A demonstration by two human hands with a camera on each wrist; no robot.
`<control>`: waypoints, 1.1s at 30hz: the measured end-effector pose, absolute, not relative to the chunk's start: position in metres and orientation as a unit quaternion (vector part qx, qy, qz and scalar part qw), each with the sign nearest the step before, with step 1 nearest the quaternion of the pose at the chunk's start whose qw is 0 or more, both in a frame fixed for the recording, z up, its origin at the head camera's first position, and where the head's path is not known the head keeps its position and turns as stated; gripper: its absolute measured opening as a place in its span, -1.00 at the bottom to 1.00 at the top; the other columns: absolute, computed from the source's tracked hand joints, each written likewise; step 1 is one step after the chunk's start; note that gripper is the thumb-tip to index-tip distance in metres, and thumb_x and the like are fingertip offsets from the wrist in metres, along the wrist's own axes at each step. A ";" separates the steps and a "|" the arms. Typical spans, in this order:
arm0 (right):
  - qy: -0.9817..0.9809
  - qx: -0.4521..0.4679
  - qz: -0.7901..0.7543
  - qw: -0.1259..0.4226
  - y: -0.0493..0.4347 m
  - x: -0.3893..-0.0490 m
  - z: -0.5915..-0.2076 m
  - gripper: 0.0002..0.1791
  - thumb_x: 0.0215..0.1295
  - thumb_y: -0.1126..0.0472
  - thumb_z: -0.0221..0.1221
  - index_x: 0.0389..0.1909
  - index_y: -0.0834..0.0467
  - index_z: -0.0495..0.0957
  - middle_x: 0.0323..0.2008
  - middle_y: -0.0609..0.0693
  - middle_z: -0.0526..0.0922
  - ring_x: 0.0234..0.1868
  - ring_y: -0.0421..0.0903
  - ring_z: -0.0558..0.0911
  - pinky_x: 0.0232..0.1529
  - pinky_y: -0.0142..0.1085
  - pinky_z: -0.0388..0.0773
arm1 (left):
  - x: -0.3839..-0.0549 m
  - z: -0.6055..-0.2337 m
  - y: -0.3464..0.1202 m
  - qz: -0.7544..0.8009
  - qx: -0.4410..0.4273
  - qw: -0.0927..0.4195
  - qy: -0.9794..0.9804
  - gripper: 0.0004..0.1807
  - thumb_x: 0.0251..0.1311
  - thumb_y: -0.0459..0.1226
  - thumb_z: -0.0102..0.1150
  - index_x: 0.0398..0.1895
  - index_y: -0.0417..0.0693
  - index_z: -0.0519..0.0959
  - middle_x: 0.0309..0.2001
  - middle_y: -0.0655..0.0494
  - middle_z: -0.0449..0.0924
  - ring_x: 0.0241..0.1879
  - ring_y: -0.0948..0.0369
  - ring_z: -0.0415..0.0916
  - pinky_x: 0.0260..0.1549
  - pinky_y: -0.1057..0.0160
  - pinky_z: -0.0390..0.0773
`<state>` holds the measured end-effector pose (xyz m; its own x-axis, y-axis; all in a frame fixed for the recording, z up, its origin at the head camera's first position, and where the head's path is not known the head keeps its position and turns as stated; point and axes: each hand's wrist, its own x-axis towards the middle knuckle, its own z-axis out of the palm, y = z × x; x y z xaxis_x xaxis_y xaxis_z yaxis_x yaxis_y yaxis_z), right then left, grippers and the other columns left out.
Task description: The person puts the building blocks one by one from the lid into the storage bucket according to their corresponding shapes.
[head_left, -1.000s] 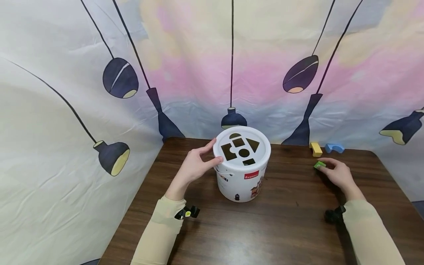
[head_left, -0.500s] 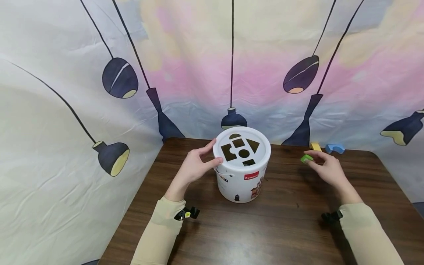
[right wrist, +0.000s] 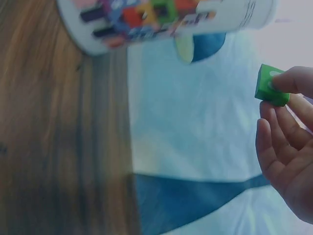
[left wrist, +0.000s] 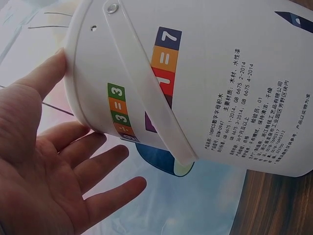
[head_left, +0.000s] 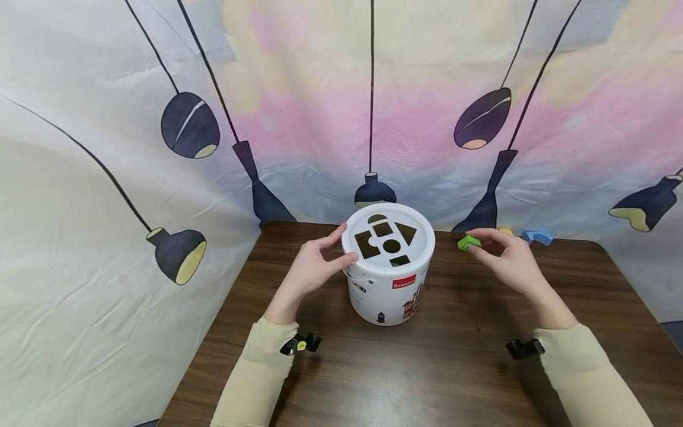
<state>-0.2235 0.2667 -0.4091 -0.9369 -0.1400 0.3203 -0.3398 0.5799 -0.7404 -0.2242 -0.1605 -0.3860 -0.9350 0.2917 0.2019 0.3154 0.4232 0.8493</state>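
Observation:
A white bucket (head_left: 368,296) stands upright on the table, its lid (head_left: 412,220) cut with several shaped holes. My left hand (head_left: 312,270) rests its thumb and index finger on the lid's left rim. In the left wrist view the other fingers of the left hand (left wrist: 54,147) stretch out beside the bucket. My right hand (head_left: 514,264) pinches a small green block (head_left: 468,242) between thumb and fingers, to the right of the bucket and apart from it. In the right wrist view the green block (right wrist: 266,88) is squarish with a pale mark partly under the thumb.
A blue arched block (head_left: 536,237) lies at the table's back edge on the right. Beside it a yellow block (head_left: 505,230) is mostly hidden behind my right hand. A printed cloth (head_left: 320,118) hangs directly behind the brown wooden table (head_left: 373,373).
My right hand has lifted the green block and carried it left, toward the bucket, and now covers most of the yellow block. The left hand and bucket stay in place.

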 end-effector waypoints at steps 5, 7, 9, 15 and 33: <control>-0.868 0.162 0.454 0.121 0.250 -0.218 -0.391 -0.64 0.51 0.13 0.36 0.23 0.13 0.71 -0.02 0.07 0.75 -0.18 -0.26 0.73 -0.26 -0.44 0.65 | -0.225 -0.386 -0.161 -0.505 -0.182 0.013 -0.844 -0.18 0.31 0.00 0.51 0.61 0.19 0.41 0.52 0.20 0.41 0.47 -0.03 0.43 0.36 -0.08 0.47; -0.857 0.175 0.468 0.123 0.243 -0.216 -0.385 -0.64 0.50 0.17 0.37 0.24 0.14 0.71 -0.02 0.08 0.77 -0.16 -0.21 0.76 -0.25 -0.43 0.66 | -0.225 -0.386 -0.161 -0.507 -0.182 0.013 -0.843 -0.18 0.32 0.00 0.51 0.61 0.19 0.40 0.52 0.20 0.42 0.47 -0.02 0.43 0.36 -0.08 0.47; -0.847 0.189 0.481 0.126 0.236 -0.213 -0.379 -0.65 0.49 0.21 0.37 0.24 0.13 0.71 -0.03 0.06 0.79 -0.17 -0.16 0.77 -0.25 -0.41 0.67 | -0.225 -0.387 -0.161 -0.509 -0.182 0.011 -0.841 -0.18 0.32 0.00 0.51 0.61 0.18 0.40 0.52 0.19 0.42 0.47 -0.03 0.43 0.35 -0.08 0.48; -0.810 0.215 0.528 0.140 0.210 -0.207 -0.368 -0.66 0.43 0.33 0.39 0.19 0.10 0.75 -0.09 0.02 0.79 -0.27 -0.13 0.73 -0.32 -0.39 0.64 | -0.225 -0.387 -0.162 -0.514 -0.182 0.009 -0.838 -0.17 0.33 0.00 0.50 0.62 0.19 0.39 0.53 0.19 0.41 0.46 0.04 0.44 0.34 -0.09 0.49; -0.810 0.350 0.446 0.148 0.164 -0.210 -0.368 -0.66 0.32 0.40 0.46 0.06 0.04 0.81 -0.06 -0.14 0.81 -0.16 -0.20 0.74 -0.22 -0.39 0.68 | -0.225 -0.389 -0.162 -0.517 -0.184 0.010 -0.836 -0.18 0.33 -0.01 0.50 0.61 0.20 0.39 0.50 0.16 0.45 0.43 0.07 0.48 0.31 -0.11 0.52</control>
